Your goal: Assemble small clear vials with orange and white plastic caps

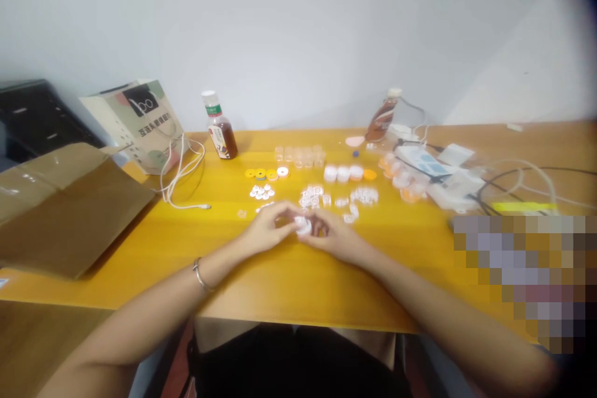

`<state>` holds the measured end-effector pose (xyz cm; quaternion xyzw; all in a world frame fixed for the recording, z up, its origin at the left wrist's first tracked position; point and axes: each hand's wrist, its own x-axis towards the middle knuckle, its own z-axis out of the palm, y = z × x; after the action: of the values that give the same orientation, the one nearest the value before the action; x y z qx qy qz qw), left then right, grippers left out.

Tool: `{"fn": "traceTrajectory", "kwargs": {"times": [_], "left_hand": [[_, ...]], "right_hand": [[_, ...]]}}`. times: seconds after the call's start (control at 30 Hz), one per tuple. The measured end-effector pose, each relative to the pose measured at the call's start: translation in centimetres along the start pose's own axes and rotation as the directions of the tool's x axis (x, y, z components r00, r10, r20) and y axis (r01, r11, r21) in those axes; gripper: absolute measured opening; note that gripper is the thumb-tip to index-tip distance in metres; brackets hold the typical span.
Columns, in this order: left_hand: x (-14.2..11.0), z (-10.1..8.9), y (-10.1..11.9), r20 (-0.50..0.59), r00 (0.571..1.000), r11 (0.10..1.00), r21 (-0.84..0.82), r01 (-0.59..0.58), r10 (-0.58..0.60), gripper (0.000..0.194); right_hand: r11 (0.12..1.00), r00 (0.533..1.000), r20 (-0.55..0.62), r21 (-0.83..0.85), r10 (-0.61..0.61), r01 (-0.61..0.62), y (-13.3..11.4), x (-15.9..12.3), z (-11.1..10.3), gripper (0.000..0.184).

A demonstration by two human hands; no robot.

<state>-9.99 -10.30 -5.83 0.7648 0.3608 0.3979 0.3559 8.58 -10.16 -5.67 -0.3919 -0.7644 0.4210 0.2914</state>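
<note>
Above the front half of the table, my left hand (273,227) and my right hand (333,233) meet around a small round white plastic piece (303,226). Fingers of both hands are closed on it; blur hides its detail. Just beyond them lie a pile of small white plastic parts (311,197) and a second pile (364,196) to its right. Small white discs (262,191) are grouped at the left. Farther back is a row of yellow rings (261,174) ending in a white ring (282,171). White round caps (343,173) stand in a row right of them.
Clear cups (301,155) stand behind the parts. A dark drink bottle (221,127) and a tilted bottle (385,115) stand at the back. Paper bags (69,205), a white cable (180,183) and, at right, a power strip (426,165) with tangled cords lie on the table (298,298).
</note>
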Motion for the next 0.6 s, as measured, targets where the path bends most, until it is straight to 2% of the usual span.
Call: {"fn": "traceTrajectory", "kwargs": {"times": [0.13, 0.27, 0.33, 0.4, 0.43, 0.5, 0.6], "left_hand": [[-0.1, -0.4, 0.3, -0.017, 0.999, 0.995, -0.092, 0.028, -0.029, 0.021], [1.5, -2.1, 0.0, -0.018, 1.0, 0.999, -0.045, 0.008, -0.009, 0.027], [3.7, -3.6, -0.9, -0.078, 0.996, 0.997, 0.064, 0.045, -0.04, 0.029], [6.6, -5.3, -2.3, -0.208, 0.974, 0.949, 0.276, 0.152, -0.095, 0.03], [8.1, -6.1, -3.0, -0.249, 0.963, 0.931, 0.318, 0.18, -0.101, 0.032], [10.9, -7.3, -4.5, -0.286, 0.953, 0.907, 0.367, 0.205, -0.099, 0.038], [13.9, -7.7, -6.4, -0.294, 0.95, 0.882, 0.413, 0.228, -0.108, 0.048]], "right_hand": [[0.924, 0.992, 0.084, 0.365, 0.091, -0.116, -0.1, 0.2, 0.4, 0.03], [0.839, 0.977, 0.125, 0.501, 0.172, -0.212, -0.1, 0.4, 0.5, 0.038], [0.814, 0.968, 0.118, 0.525, 0.221, -0.25, -0.1, 0.4, 0.5, 0.041], [0.794, 0.96, 0.111, 0.542, 0.256, -0.275, -0.1, 0.4, 0.4, 0.041], [0.786, 0.958, 0.114, 0.55, 0.264, -0.282, -0.1, 0.4, 0.4, 0.041], [0.773, 0.956, 0.119, 0.566, 0.267, -0.286, 0.0, 0.4, 0.3, 0.041], [0.762, 0.956, 0.124, 0.581, 0.265, -0.287, 0.2, 0.4, 0.3, 0.042]]}}
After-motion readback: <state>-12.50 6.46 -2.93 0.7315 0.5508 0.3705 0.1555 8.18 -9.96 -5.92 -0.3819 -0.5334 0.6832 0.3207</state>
